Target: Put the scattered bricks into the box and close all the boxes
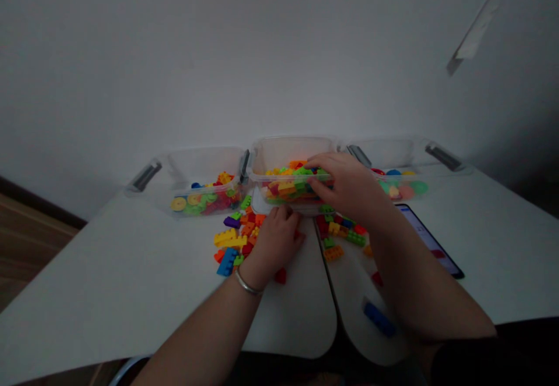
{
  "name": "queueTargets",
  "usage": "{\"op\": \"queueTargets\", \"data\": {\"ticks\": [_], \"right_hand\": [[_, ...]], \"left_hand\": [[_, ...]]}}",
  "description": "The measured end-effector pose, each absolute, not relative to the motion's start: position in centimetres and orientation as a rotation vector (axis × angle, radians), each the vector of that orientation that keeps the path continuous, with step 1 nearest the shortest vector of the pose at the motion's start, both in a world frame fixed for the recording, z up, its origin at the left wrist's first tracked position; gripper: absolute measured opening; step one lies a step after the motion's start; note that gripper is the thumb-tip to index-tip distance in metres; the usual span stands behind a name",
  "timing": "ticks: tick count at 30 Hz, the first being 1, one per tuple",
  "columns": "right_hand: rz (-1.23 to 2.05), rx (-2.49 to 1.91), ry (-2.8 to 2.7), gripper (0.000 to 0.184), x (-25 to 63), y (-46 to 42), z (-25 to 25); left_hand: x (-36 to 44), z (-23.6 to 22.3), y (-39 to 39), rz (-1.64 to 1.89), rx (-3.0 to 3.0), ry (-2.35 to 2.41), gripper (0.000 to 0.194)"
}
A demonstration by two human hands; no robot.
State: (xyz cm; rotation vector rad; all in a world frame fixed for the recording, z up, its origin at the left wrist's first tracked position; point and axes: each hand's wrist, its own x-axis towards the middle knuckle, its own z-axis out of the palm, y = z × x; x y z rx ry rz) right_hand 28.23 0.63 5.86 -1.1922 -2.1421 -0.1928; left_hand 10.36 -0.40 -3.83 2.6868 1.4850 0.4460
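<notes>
My right hand (347, 185) reaches over the front rim of the middle clear bin (294, 144). Its thumb and fingers are apart, close to the green, yellow and red building bricks (286, 188) inside. Whether the fingertips touch a brick cannot be made out. My left hand (277, 237), with a bracelet (247, 284) at the wrist, is low over the table beside a pile of loose bricks (248, 223). Its fingers are curled downward, and anything in them is hidden. A blue brick (227, 262) and yellow bricks (230, 238) lie left of this hand.
A left clear bin (205, 159) and a right clear bin (388, 153) hold coloured pieces. More bricks (340, 232) lie under my right forearm. A phone (430, 240) lies at the right, and a dark blue brick (379, 318) near the front. A dark gap (326, 269) divides the white tabletops.
</notes>
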Motion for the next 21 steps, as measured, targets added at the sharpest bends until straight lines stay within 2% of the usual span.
{"op": "queueTargets", "data": {"ticks": [10, 14, 21], "right_hand": [[-0.093, -1.189, -2.155, 0.022, 27.7, 0.1, 5.8], [-0.038, -1.257, -2.204, 0.022, 27.7, 0.2, 5.8], [0.021, -1.256, -2.314, 0.023, 27.5, 0.2, 6.1]], "left_hand": [[10.6, -3.8, -0.1, 0.311, 2.628, 1.509, 0.021], [10.5, -4.1, 0.3, 0.567, 2.400, 1.389, 0.018], [10.7, -4.2, 1.5, 1.162, 1.542, 1.060, 0.028]]}}
